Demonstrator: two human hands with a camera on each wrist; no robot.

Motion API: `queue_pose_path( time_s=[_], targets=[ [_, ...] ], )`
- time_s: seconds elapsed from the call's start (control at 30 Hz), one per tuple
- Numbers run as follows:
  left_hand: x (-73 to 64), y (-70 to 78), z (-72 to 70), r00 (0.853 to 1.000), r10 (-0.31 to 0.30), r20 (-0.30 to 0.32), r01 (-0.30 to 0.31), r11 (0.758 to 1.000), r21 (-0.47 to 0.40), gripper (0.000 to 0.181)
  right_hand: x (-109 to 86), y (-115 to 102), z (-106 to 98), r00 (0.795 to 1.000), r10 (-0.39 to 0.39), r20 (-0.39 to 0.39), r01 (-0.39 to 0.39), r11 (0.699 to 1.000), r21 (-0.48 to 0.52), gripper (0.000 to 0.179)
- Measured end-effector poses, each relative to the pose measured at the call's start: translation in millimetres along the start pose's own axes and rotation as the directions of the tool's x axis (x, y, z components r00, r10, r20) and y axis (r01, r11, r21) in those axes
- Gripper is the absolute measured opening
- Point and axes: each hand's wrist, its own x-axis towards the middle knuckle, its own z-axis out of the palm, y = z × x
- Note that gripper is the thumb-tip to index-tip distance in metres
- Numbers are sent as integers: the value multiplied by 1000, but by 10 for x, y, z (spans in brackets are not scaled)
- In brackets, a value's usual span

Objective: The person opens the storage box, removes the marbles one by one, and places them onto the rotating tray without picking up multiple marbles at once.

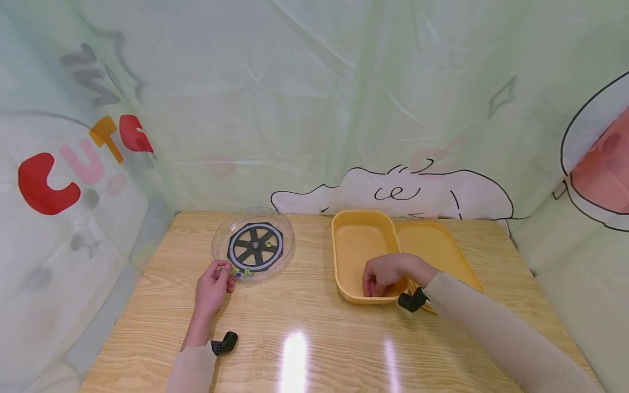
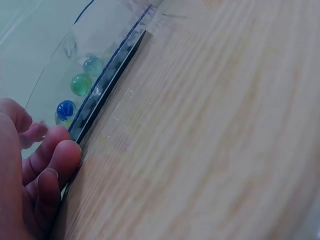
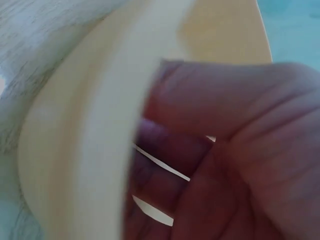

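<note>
On the left of the table, a clear round dish [image 1: 290,251] holds a black spoked wheel-shaped piece [image 1: 255,246] with a pale ring. Green and blue glass marbles [image 1: 244,272] gather at the dish's near edge; a green marble [image 2: 81,85] and a blue marble [image 2: 66,110] show through its wall. My left hand [image 1: 214,286] grips the rim there, thumb and fingers either side. Reaching down into a yellow rectangular container [image 1: 361,240], my right hand [image 1: 388,273] has its fingers bent toward the bottom. The container's wall hides those fingertips in the right wrist view, so I cannot tell what they hold.
A yellow lid [image 1: 432,245] lies right of the container, partly under my right forearm. Behind the wooden table [image 1: 314,338] hangs a pale printed curtain [image 1: 295,109]. Black wrist mounts [image 1: 226,343] are strapped at both sleeves.
</note>
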Motion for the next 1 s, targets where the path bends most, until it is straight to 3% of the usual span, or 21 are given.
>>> queue_pose_path(
  time_s=[0.23,0.67,1.0],
  targets=[
    [-2,-14,3,1000,-2,1,2,1000,-11,19,8,22,-10,998,-42,53,38,997,62,17],
    [10,-13,0,1000,7,1,-7,1000,0,19,21,70,-32,997,-37,73,17,966,258,15],
    [13,-35,3,1000,16,1,-16,1000,-5,20,42,78,1,994,-62,91,33,955,294,18]
  ],
)
